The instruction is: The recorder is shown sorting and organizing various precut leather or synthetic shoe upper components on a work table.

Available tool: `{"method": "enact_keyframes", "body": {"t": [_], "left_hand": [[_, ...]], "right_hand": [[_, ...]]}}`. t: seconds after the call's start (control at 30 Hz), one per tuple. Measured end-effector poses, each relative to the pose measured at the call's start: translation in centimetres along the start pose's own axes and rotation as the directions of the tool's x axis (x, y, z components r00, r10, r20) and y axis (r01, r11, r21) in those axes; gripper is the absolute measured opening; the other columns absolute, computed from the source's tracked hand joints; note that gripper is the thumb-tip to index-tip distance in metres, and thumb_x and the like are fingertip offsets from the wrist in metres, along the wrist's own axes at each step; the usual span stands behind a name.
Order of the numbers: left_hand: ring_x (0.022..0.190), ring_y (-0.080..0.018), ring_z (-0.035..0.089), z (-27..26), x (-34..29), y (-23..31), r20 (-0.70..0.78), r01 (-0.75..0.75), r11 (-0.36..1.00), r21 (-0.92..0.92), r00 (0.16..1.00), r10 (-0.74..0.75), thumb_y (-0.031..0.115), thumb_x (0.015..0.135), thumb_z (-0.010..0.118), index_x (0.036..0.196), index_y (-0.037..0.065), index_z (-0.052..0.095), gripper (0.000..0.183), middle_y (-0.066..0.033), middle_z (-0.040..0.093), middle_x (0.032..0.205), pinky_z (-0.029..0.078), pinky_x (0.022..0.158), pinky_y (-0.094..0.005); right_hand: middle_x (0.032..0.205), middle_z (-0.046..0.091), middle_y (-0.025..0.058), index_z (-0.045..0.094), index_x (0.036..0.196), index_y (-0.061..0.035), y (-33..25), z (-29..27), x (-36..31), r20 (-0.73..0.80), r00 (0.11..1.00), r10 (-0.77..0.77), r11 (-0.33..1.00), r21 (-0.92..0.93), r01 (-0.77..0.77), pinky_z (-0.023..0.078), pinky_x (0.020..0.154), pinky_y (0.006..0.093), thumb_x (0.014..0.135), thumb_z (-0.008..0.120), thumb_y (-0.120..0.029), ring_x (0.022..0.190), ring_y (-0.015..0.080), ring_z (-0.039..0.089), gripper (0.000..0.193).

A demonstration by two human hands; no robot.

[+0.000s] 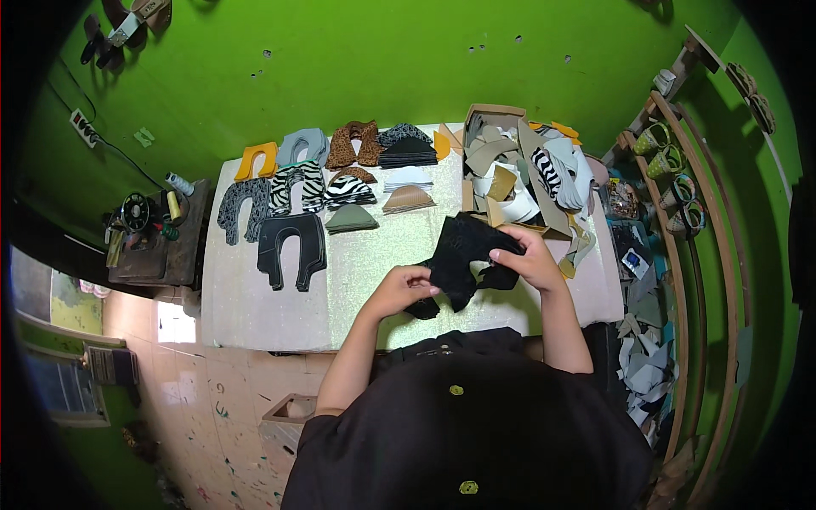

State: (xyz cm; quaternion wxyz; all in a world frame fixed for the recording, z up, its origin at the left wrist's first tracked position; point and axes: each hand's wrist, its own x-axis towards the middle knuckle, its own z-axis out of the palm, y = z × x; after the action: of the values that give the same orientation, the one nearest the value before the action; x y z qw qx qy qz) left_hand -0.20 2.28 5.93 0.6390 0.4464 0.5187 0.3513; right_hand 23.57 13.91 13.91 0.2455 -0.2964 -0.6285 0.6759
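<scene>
Above the near part of the table, both hands hold dark black U-shaped cut pieces [456, 246], which look like shoe-upper parts. My left hand [403, 291] is closed on their left edge, fingertips pinching it. With thumb on top and fingers behind, my right hand [529, 260] grips the right side. More black material [422, 309] shows below my left fingers; whether it is separate I cannot tell. To the left lie a stack of black U-shaped pieces [291, 240], zebra-print U-shaped pieces [280, 194] and a stack of olive half-round pieces [352, 218].
A cardboard box [495, 112] of scraps stands at the table's [229, 319] back right. Brown half-round pieces [409, 198] and leopard-print pieces [355, 140] sit farther back. A sewing machine [136, 212] is at the left. A wooden rack [671, 246] with sandals [665, 161] stands right.
</scene>
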Motion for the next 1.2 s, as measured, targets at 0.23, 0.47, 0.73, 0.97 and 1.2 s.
{"method": "enact_keyframes", "body": {"t": [0.23,0.47,0.73,0.97,1.2], "left_hand": [[0.122,-0.028,0.043,0.6,-1.6,1.4,-0.363,-0.184,0.875,0.448,0.857,0.366,0.027,0.065,0.08,0.133,0.006,0.04,0.082,-0.0171,0.044,0.131,0.032,0.104,-0.0388],[0.097,-0.0176,0.059,0.9,-1.1,2.1,-0.175,-0.334,0.928,0.166,0.916,0.361,0.016,0.067,0.08,0.126,0.002,0.048,0.068,-0.0101,0.062,0.107,0.046,0.088,-0.0302],[0.081,-0.0116,0.061,-0.4,0.3,-2.2,-0.407,-0.162,0.973,-0.162,0.909,0.084,0.0,0.08,0.066,0.12,-0.002,0.047,0.044,-0.0096,0.064,0.089,0.051,0.072,-0.0261],[0.084,-0.0322,0.06,0.4,1.6,-5.8,-0.61,0.06,0.923,0.381,0.766,0.202,0.023,0.074,0.072,0.129,0.002,0.039,0.067,-0.0181,0.059,0.09,0.048,0.076,-0.0369],[0.121,-0.0309,0.04,1.5,2.7,-5.2,-0.407,0.087,0.571,0.817,0.788,0.462,0.036,0.061,0.078,0.13,0.006,0.042,0.083,-0.0176,0.047,0.125,0.03,0.097,-0.0455]], "right_hand": [[0.07,0.062,0.0084,0.062,0.096,0.0022,0.3,0.7,0.6,0.156,0.986,-0.05,0.887,-0.447,0.116,0.044,0.06,0.0266,0.079,0.064,-0.01,0.061,0.0121,0.055,0.021],[0.084,0.063,0.0098,0.058,0.102,-0.0005,1.3,2.4,2.1,0.431,0.902,-0.026,0.901,-0.38,0.208,0.047,0.068,0.0281,0.078,0.065,-0.011,0.075,0.0139,0.058,0.027],[0.101,0.057,0.0048,0.045,0.118,-0.0051,8.5,1.9,3.1,0.19,0.974,0.12,0.976,-0.202,-0.081,0.045,0.084,0.028,0.067,0.073,0.001,0.096,0.0133,0.055,0.058],[0.111,0.058,0.0146,0.045,0.12,-0.0082,12.5,2.9,3.3,-0.108,0.956,0.272,0.857,-0.425,-0.292,0.043,0.09,0.0383,0.067,0.074,-0.008,0.106,0.0252,0.056,0.061],[0.14,0.032,0.0138,0.033,0.136,-0.0167,11.5,6.0,2.9,-0.059,0.997,0.053,0.417,-0.906,-0.076,0.015,0.103,0.0603,0.061,0.078,-0.026,0.133,0.0308,0.026,0.088]]}}
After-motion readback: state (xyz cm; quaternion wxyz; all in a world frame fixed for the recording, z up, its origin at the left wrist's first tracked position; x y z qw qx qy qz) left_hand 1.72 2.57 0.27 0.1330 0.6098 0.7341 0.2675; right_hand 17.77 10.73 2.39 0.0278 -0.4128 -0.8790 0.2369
